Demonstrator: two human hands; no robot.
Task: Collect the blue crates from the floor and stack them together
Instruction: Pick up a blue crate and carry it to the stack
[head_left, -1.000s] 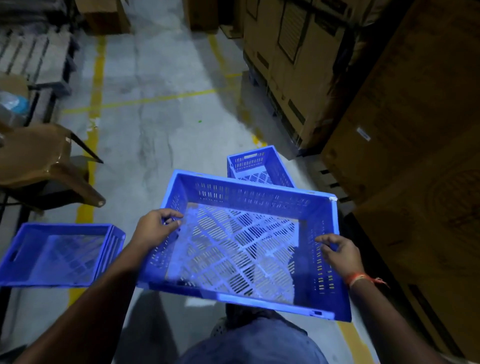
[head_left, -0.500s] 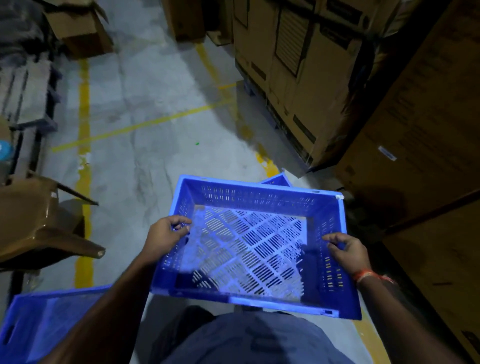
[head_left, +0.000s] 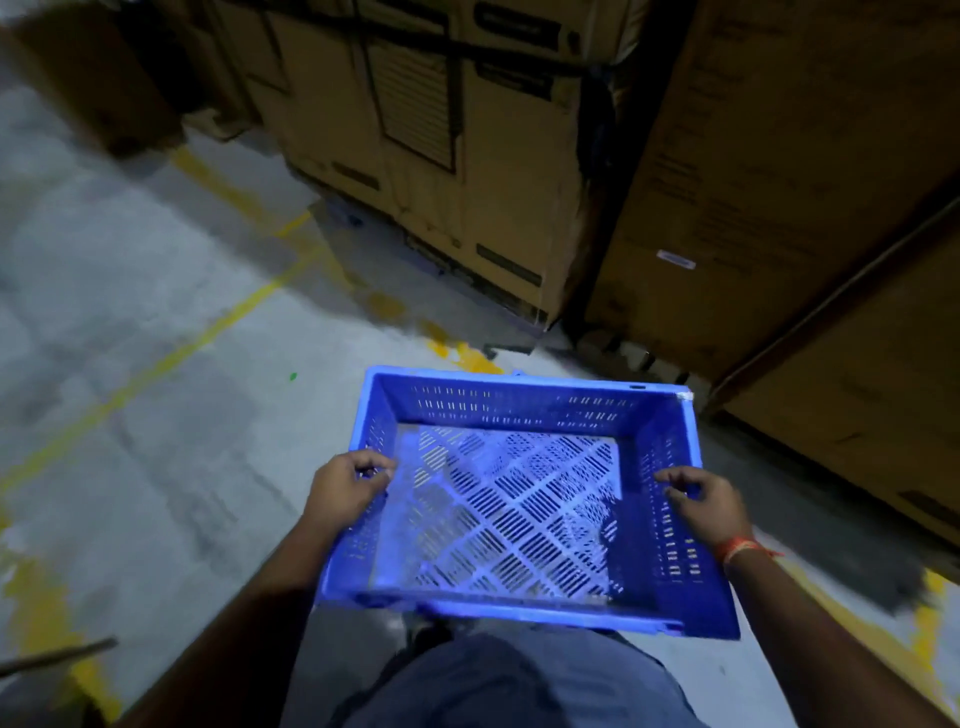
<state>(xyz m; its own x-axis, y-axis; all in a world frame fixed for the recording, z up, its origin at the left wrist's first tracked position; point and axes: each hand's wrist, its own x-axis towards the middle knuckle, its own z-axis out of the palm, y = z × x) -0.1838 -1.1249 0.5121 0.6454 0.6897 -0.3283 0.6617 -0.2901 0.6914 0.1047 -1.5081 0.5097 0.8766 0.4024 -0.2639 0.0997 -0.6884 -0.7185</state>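
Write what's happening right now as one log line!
step: carrying | left hand: grips crate left wall | right hand: grips right wall | crate: empty, off floor | boxes ahead

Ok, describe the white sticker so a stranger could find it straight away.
Start at the wall of tall cardboard boxes on the right of the aisle. On the big box nearest the blue crate, look low on its face: the white sticker is a small pale rectangle, the only bright patch on brown card.
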